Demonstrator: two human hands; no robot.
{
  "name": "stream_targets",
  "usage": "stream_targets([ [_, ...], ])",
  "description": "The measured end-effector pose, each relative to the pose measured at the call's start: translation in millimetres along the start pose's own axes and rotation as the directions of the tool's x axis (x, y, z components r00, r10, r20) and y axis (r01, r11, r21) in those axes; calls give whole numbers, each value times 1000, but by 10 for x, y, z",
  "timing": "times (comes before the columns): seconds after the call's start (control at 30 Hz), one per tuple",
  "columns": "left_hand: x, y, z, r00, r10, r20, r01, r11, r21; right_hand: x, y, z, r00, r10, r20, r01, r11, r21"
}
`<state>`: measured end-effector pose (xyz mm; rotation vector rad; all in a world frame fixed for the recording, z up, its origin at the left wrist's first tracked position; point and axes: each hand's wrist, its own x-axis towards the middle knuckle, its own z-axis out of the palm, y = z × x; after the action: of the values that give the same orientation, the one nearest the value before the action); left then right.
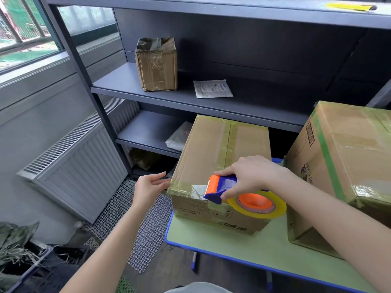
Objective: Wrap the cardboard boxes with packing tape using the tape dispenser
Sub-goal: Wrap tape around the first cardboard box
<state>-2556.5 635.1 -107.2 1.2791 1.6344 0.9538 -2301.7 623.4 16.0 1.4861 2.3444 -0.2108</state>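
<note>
A taped cardboard box (213,149) sits on the left end of a green table (232,244). My right hand (251,176) grips a blue and orange tape dispenser (224,187) with a roll of clear tape (257,205), its blade end pressed on the box's near top edge. My left hand (148,188) touches the box's near left corner with relaxed, slightly curled fingers. A larger taped box (347,163) stands to the right on the same table.
Behind the table stands a grey metal shelf unit (190,100) bearing a small taped box (156,64) and a white packet (212,88). A radiator (78,163) lines the left wall, and a white mesh mat (146,220) covers the floor.
</note>
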Motion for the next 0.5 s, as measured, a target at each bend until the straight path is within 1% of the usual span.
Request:
stream_targets([
  [0.13, -7, 14, 9, 997, -65, 31, 68, 993, -99, -1, -10, -12, 1000, 9, -4, -9, 1000, 10],
  [0.27, -10, -11, 20, 980, -180, 90, 194, 962, -191, -18, -16, -19, 1000, 11, -8, -11, 1000, 10],
  [0.33, 22, -68, 13, 957, -246, 152, 280, 922, -267, -23, -16, -20, 1000, 11, -8, -11, 1000, 9],
  [0.5, 56, -106, -45, 873, -424, 242, 479, 839, -257, 21, 5, 8, 1000, 7, -8, -6, 1000, 13],
])
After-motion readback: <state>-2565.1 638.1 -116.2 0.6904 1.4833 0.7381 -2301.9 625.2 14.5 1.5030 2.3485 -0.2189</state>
